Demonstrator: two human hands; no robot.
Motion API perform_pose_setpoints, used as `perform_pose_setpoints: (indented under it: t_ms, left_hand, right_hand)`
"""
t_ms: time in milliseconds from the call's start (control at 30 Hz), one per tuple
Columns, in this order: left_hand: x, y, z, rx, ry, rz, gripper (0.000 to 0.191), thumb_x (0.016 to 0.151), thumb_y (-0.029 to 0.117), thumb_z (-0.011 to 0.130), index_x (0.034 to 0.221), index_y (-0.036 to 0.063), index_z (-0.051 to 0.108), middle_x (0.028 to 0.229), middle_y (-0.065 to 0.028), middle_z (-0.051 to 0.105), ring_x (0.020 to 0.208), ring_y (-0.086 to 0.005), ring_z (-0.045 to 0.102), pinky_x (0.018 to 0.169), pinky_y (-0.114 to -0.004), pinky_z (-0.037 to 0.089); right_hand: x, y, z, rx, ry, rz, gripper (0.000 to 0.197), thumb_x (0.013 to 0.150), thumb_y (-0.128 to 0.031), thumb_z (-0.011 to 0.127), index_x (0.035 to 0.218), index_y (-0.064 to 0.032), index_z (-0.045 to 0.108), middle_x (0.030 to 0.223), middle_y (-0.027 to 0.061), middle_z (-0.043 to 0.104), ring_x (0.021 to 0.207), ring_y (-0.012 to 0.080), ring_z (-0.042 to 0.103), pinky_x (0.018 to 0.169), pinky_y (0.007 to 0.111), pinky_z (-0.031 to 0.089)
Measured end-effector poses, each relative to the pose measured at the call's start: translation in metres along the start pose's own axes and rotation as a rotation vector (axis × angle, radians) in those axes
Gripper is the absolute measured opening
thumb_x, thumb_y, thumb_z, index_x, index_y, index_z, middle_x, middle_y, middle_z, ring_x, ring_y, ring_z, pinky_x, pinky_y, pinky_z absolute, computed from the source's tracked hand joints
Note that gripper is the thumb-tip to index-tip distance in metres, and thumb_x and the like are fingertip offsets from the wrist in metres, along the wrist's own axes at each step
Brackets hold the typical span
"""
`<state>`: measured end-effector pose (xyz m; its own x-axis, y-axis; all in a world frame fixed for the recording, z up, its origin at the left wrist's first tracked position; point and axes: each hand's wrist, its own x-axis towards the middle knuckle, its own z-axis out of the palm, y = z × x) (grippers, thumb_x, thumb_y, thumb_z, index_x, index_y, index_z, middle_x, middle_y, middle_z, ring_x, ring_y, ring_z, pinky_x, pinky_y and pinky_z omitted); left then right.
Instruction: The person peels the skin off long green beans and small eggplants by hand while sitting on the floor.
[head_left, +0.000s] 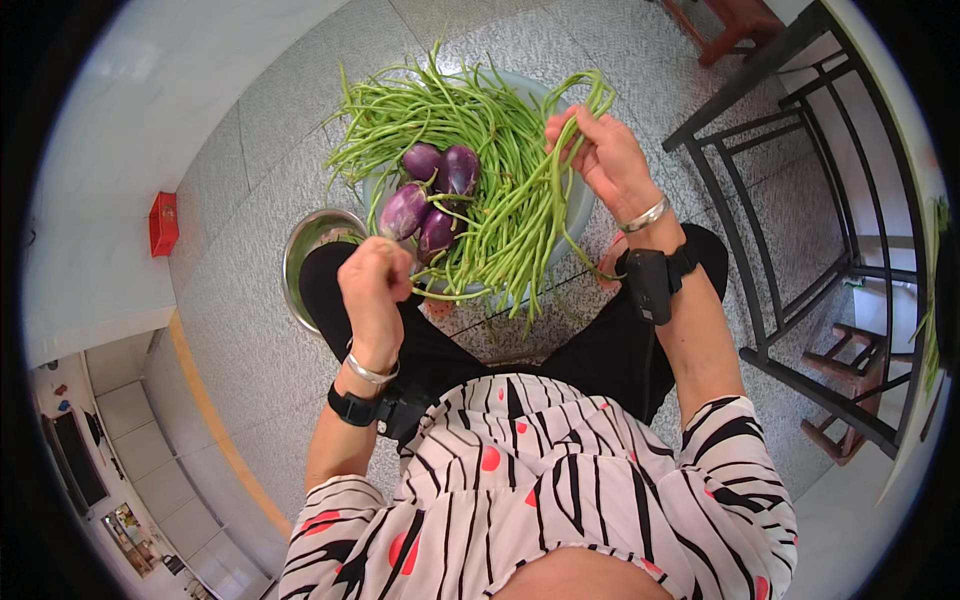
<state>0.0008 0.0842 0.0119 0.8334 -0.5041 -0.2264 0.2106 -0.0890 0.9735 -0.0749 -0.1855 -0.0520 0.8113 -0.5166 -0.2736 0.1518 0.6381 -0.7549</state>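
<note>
Long green beans (499, 161) lie heaped in a wide, pale plastic basin (579, 206) on the floor before me, many hanging over its rim. Several purple eggplants (403, 211) rest among them on the left side. At the basin's right, my right hand (604, 154) grips a few long beans, which loop above the fingers and trail down. My left hand (373, 289) is curled at the near left of the basin, above my knee. A bean end comes close to its fingertips, but whether they pinch it is hidden.
A steel bowl (291, 281) with some green pieces stands left, partly behind my knee. A black metal frame (720, 202) rises at the right, with a wooden stool (851, 360) beyond it. A red box (163, 223) sits by the left wall. Another red-brown stool (739, 30) is at the top right.
</note>
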Motion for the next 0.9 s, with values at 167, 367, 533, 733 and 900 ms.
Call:
perform_pose_setpoints:
  t_ms: [167, 367, 533, 733, 900]
  left_hand:
    - [0.026, -0.019, -0.002, 0.932, -0.145, 0.439, 0.032, 0.07, 0.0, 0.065, 0.102, 0.0018, 0.062, 0.084, -0.0106, 0.058, 0.074, -0.0257, 0.058, 0.064, -0.033, 0.046]
    - [0.038, -0.029, -0.003, 1.043, -0.108, 0.434, 0.021, 0.073, 0.007, 0.065, 0.093, 0.0007, 0.064, 0.101, -0.0168, 0.06, 0.09, -0.0328, 0.057, 0.077, -0.037, 0.046]
    - [0.041, -0.014, 0.03, 0.181, -0.362, -0.099, 0.037, 0.093, 0.027, 0.045, 0.11, -0.0058, 0.053, 0.098, -0.0104, 0.061, 0.079, -0.0151, 0.059, 0.069, -0.026, 0.047]
    - [0.052, -0.022, 0.04, -0.235, -0.46, -0.319, 0.033, 0.093, 0.029, 0.045, 0.106, -0.0002, 0.053, 0.097, -0.0122, 0.062, 0.075, -0.0171, 0.061, 0.049, -0.028, 0.05]
    - [0.048, -0.014, 0.04, -0.336, -0.436, -0.305, 0.027, 0.093, 0.025, 0.045, 0.105, 0.0027, 0.051, 0.095, -0.0106, 0.061, 0.075, -0.0201, 0.062, 0.047, -0.033, 0.052]
  right_hand:
    - [-0.023, 0.005, 0.028, -0.189, -0.086, 0.121, 0.023, 0.09, -0.024, 0.052, 0.096, -0.002, 0.054, 0.085, 0.0106, 0.064, 0.073, 0.0155, 0.064, 0.061, 0.029, 0.051]
    - [-0.032, 0.023, 0.029, -0.306, -0.197, 0.152, 0.023, 0.091, -0.024, 0.051, 0.097, -0.0015, 0.054, 0.084, 0.0103, 0.064, 0.07, 0.0141, 0.064, 0.058, 0.026, 0.051]
    - [-0.049, 0.045, 0.045, -0.595, -0.465, 0.028, 0.015, 0.088, -0.014, 0.052, 0.086, -0.0006, 0.057, 0.073, 0.0083, 0.064, 0.064, 0.0147, 0.062, 0.056, 0.026, 0.048]
    - [-0.063, 0.069, 0.048, -0.731, -0.557, -0.211, 0.018, 0.084, -0.013, 0.054, 0.079, 0.0041, 0.054, 0.07, 0.0123, 0.062, 0.065, 0.0275, 0.062, 0.061, 0.035, 0.048]
    - [-0.069, 0.06, 0.051, -0.736, -0.567, -0.098, 0.021, 0.085, -0.014, 0.054, 0.081, 0.0063, 0.055, 0.071, 0.016, 0.062, 0.068, 0.0274, 0.063, 0.064, 0.035, 0.048]
